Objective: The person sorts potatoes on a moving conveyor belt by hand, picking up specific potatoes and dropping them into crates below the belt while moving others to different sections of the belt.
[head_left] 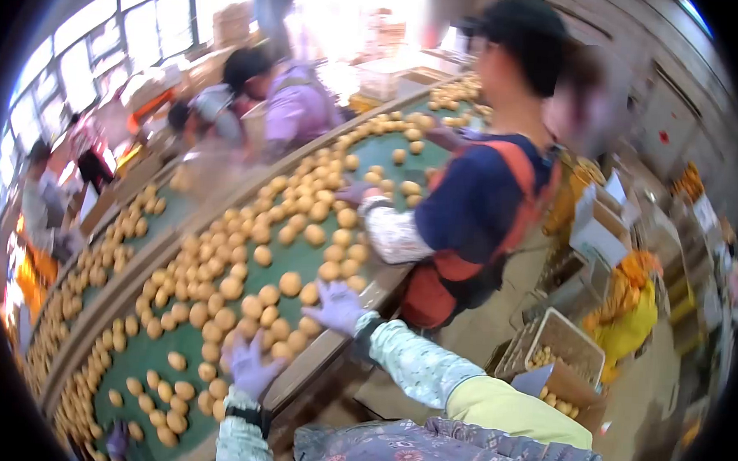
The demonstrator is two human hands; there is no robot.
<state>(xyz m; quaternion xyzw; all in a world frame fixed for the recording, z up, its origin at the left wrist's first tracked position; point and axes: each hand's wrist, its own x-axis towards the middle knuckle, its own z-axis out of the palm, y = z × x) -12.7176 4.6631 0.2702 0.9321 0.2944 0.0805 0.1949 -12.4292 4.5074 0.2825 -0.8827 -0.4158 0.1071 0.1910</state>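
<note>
My left hand (252,367), in a thin purple glove, rests fingers spread at the near edge of a green conveyor belt (141,356). Its fingertips are beside several potatoes (250,306). Farther up the belt, my right hand (337,309), also gloved in purple, reaches over the side rail (331,348) with its fingers apart. It is nearest to the potatoes along that edge, and nothing shows in its grasp. Patterned sleeves cover both forearms.
A co-worker in red overalls (458,259) stands just right of me, one gloved hand (354,190) over the potatoes. Another person's gloved hand (118,440) is at lower left. People work across the belt. A crate (574,342) and a cardboard box (584,396) with potatoes stand behind, right.
</note>
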